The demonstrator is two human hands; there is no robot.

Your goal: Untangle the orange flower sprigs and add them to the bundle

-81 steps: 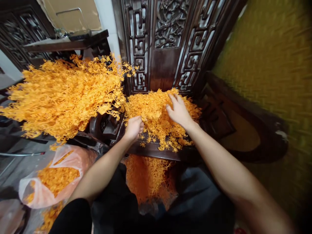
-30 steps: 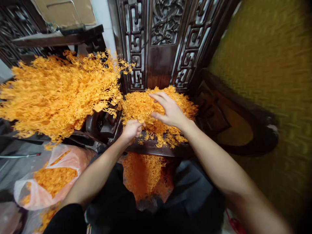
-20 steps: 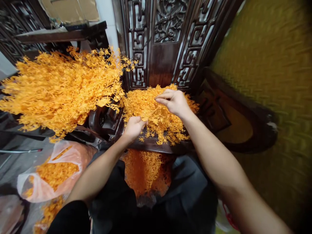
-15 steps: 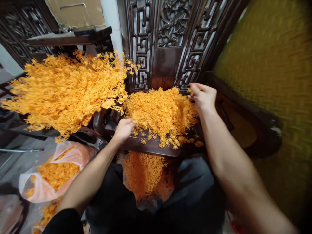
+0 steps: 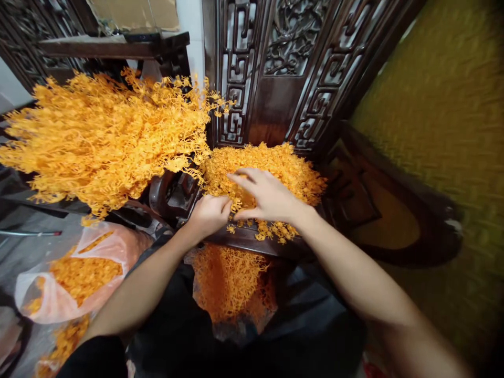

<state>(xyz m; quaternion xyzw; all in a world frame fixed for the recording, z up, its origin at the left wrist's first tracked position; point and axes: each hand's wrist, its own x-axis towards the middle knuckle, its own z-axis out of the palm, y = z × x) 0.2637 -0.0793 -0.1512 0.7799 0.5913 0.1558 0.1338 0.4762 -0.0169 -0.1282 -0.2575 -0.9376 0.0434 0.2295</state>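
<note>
A heap of small orange plastic flower pieces [image 5: 295, 168] lies on a dark wooden seat [image 5: 252, 236] in front of me. At the heap's near left edge my left hand [image 5: 210, 214] is closed, its thumb and fingers pressed together; whatever sits in the pinch is too small to name. My right hand [image 5: 271, 197] is over the heap's middle, just right of the left hand, fingers apart and nothing visible in them. A large pile of orange branching sprigs [image 5: 106, 142] rests to the left.
A pinkish plastic bag [image 5: 129, 247] of orange pieces stands on the floor at left. Between my legs is another batch of orange pieces [image 5: 228, 283]. Carved dark wood panels [image 5: 275, 100] rise behind; a woven yellow-green surface [image 5: 433, 121] fills the right.
My right hand has come from the heap's far right edge leftward and nearer, beside my left hand, and its fingers have opened. My left hand stays closed and has shifted slightly.
</note>
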